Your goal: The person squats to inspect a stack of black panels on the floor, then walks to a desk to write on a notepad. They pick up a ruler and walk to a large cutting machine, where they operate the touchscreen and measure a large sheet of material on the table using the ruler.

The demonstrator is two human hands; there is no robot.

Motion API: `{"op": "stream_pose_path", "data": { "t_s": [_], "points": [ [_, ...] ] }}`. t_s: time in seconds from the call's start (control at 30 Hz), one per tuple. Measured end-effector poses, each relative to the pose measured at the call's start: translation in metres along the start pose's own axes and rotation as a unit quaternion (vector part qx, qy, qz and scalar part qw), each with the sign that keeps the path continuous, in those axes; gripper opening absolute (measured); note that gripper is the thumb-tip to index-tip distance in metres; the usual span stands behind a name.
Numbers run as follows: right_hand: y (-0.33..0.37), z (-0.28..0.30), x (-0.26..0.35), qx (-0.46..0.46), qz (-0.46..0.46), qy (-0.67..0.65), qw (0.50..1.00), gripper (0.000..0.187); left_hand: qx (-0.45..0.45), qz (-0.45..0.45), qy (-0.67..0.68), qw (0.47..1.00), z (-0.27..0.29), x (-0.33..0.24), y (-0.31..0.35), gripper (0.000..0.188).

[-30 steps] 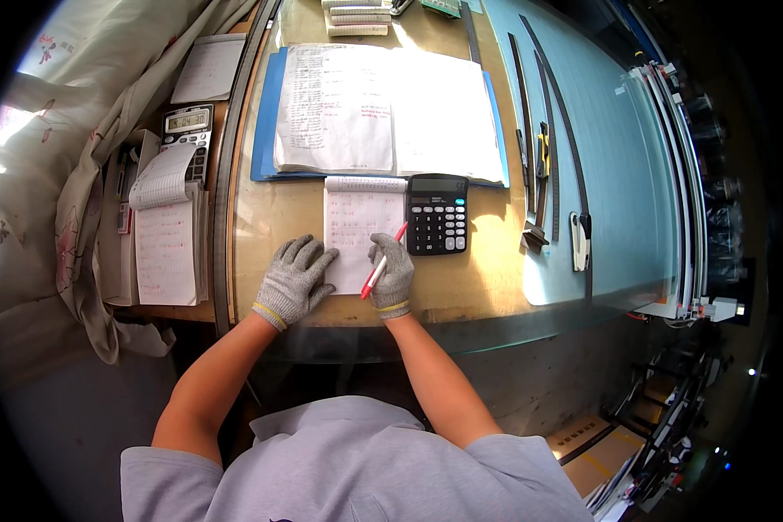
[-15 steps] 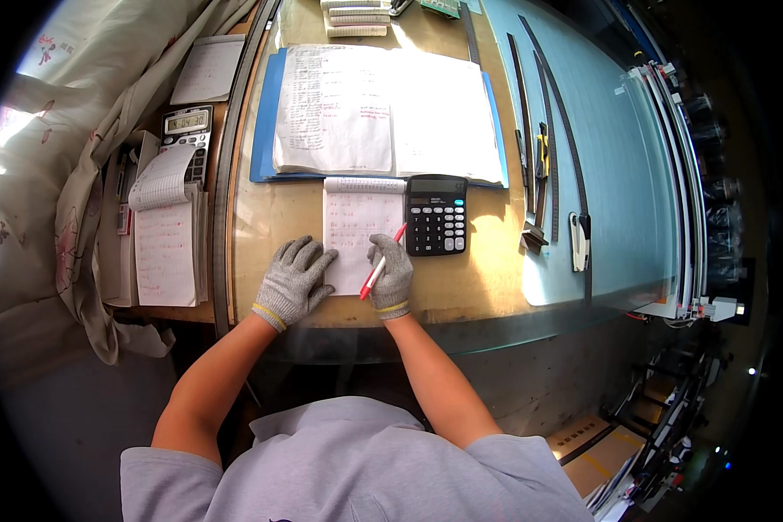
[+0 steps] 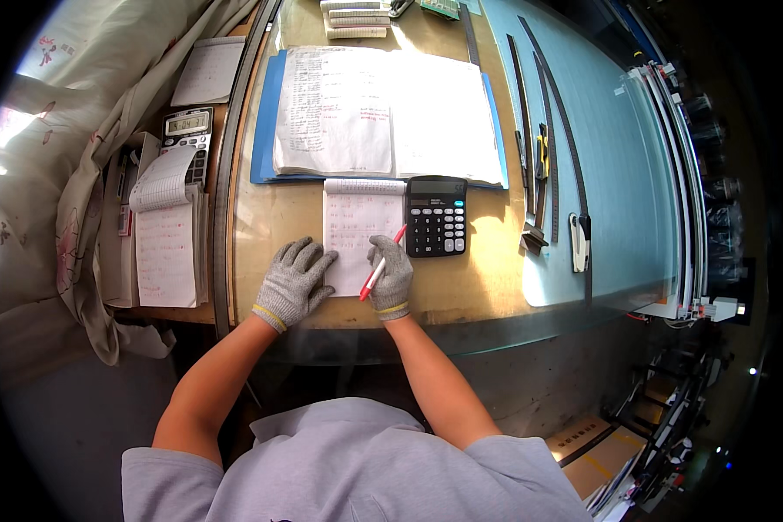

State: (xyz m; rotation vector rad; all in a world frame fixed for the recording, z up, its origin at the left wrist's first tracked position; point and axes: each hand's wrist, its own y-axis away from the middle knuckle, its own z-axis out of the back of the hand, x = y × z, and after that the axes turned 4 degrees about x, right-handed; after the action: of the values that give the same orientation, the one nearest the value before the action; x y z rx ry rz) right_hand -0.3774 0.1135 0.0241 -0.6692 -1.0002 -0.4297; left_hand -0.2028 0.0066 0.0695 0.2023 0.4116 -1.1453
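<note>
Both hands wear grey knit gloves with yellow cuffs. My left hand (image 3: pixel 294 283) lies flat, fingers outstretched, at the left edge of a small notepad (image 3: pixel 350 270) covered in red handwriting. My right hand (image 3: pixel 392 277) rests on the notepad's lower right side, fingers closed around a red and white pen (image 3: pixel 376 277) that slants up to the right. Just beyond that hand stands a black desk calculator (image 3: pixel 437 217), touching or nearly touching the pad. Above them, a stack of written sheets (image 3: pixel 335 109) lies spread on an open blue folder (image 3: pixel 265 122).
To the left, a second calculator (image 3: pixel 188 126) and a red-written pad (image 3: pixel 166 257) sit beside a curtain (image 3: pixel 52 157). On the blue mat (image 3: pixel 618 174) at right lie dark strips, a yellow-black cutter (image 3: pixel 542 152) and a white-black cutter (image 3: pixel 579 242). A glass edge (image 3: pixel 496 339) runs along the front.
</note>
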Motion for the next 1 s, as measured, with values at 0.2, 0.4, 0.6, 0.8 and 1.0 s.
{"op": "stream_pose_path", "data": {
  "t_s": [0.2, 0.4, 0.6, 0.8, 1.0],
  "points": [
    [-0.0016, 0.0004, 0.0027, -0.004, 0.007, 0.011, 1.000, 0.020, 0.000, 0.000, -0.007, 1.000, 0.0004, -0.0001, 0.0007, 0.063],
    [0.0005, -0.0006, 0.0012, -0.005, 0.001, -0.001, 1.000, 0.018, 0.003, -0.002, -0.005, 1.000, 0.0038, -0.0017, -0.0007, 0.062],
    [-0.0024, 0.0007, 0.0048, -0.006, 0.014, 0.009, 1.000, 0.019, 0.002, 0.000, -0.017, 1.000, 0.0061, -0.0033, -0.0005, 0.058],
    [-0.0029, 0.0011, 0.0053, -0.004, 0.013, 0.013, 1.000, 0.020, 0.006, 0.002, -0.006, 1.000, 0.0023, -0.0013, 0.0000, 0.061],
    [-0.0021, 0.0008, 0.0037, 0.001, 0.007, 0.013, 1.000, 0.021, 0.003, 0.003, -0.001, 1.000, 0.0020, -0.0012, 0.0005, 0.061]
  ]
}}
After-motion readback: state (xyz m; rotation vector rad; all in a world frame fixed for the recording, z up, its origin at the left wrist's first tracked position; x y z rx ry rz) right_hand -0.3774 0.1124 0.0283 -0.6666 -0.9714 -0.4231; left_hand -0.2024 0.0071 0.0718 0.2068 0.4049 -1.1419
